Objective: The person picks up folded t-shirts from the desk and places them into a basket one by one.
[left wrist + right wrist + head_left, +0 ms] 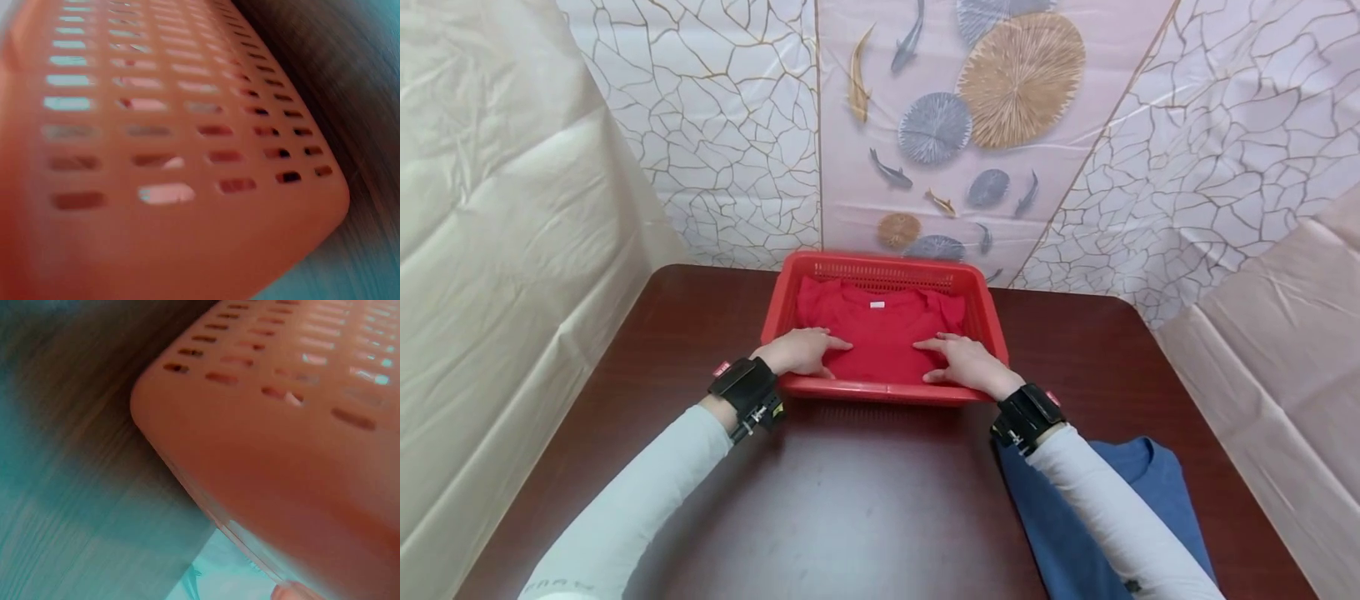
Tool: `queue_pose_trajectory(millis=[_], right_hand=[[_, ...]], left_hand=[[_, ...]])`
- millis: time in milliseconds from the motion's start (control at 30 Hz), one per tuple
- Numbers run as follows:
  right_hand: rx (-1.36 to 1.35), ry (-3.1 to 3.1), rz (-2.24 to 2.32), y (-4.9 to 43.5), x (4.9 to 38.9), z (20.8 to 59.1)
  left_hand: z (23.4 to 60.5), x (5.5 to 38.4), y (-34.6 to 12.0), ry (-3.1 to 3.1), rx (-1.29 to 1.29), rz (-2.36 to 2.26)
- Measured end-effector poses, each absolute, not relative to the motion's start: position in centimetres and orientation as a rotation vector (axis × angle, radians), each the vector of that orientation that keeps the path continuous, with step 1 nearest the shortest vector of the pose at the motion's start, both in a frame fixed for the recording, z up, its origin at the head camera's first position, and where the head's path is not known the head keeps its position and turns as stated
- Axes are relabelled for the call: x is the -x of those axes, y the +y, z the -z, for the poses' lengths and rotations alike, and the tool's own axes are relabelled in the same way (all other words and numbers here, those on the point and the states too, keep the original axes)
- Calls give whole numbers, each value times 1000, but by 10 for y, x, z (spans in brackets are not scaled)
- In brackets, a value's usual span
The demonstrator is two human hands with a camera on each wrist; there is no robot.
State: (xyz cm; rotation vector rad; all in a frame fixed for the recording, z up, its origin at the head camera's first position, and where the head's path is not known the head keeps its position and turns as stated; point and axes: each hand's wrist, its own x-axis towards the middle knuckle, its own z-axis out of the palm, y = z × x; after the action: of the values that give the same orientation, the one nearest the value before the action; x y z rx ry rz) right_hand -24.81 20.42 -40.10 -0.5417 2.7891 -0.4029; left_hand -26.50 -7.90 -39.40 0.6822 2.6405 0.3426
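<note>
A red T-shirt (883, 337) lies folded in a red plastic basket (887, 392), its collar and small white label toward the far side. From the left, my left hand (805, 351) reaches over the near rim, fingers extended onto the shirt. My right hand (966, 362) does the same from the right, its fingers spread on the fabric. Both hands rest on the shirt without gripping it. The left wrist view is filled by the slotted basket wall (187, 244). Another stretch of basket wall (250, 450) covers much of the right wrist view.
A blue T-shirt (1165, 492) lies on the dark brown table (865, 500) at the right, partly under my right forearm. Patterned cloth (737, 125) hangs behind the table. Pale creased sheets (512, 250) stand along both sides.
</note>
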Motion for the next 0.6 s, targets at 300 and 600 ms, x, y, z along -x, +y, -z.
queue_pose_trajectory(millis=[300, 600], right_hand=[[441, 3334, 682, 205, 214, 379], [492, 3554, 783, 213, 151, 374]], left_hand=[[371, 217, -53, 3090, -682, -836], [358, 144, -4, 3084, -1006, -1021]])
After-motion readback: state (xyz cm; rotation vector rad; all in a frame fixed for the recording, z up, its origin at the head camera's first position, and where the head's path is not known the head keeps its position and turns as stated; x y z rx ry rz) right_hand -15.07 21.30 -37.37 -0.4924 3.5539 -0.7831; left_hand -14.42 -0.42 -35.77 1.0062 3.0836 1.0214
